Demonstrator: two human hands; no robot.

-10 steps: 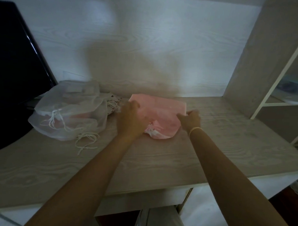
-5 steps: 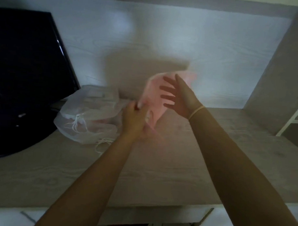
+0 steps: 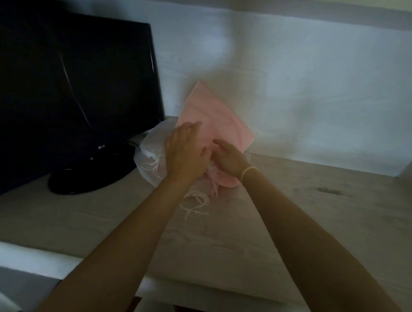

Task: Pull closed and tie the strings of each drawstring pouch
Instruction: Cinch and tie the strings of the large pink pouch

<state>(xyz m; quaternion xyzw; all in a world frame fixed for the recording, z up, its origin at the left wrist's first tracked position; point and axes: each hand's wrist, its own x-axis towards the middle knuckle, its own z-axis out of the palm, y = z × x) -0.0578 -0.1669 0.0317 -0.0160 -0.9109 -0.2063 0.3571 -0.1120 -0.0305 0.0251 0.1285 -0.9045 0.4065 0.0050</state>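
Pink fabric, the drawstring pouch (image 3: 210,123), stands tilted on the wooden shelf (image 3: 315,218), its far corner leaning up against the pale back wall (image 3: 296,89) and its gathered mouth down by the fingers. In the head view, the left hand (image 3: 186,152) lies flat against the pouch's near face, fingers straight and close together, the fingertips pointing up and to the right across the cloth. The right hand (image 3: 228,157), a yellow band (image 3: 247,171) at its wrist, is at the pouch's lower part just right of the left hand; its fingers curl into the bunched fabric, though whether they pinch the cloth or a string I cannot tell.

Behind the left-hand fingers and partly hidden by them sits a white mesh pouch (image 3: 149,151), its strings dangling. Below both wrists a loose white cord (image 3: 196,203) lies tangled on the shelf. Left of the fingers stands a black monitor (image 3: 74,93) on its round base.
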